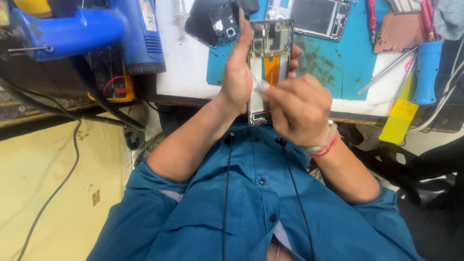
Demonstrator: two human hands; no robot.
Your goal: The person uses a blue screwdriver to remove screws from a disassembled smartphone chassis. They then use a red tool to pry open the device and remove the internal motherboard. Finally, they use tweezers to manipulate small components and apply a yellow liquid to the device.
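**Two hands on an opened phone**

Both my hands are closed on work over the table (188, 72) edge. My left hand (237, 77) grips the opened phone (270, 48) by its side, thumb up along the frame, holding it upright above the blue mat (338, 63). My right hand (299, 108) is pinched around a thin tool (258, 86) whose tip touches the phone's lower half. A blue heat gun (96, 29) lies to the left.
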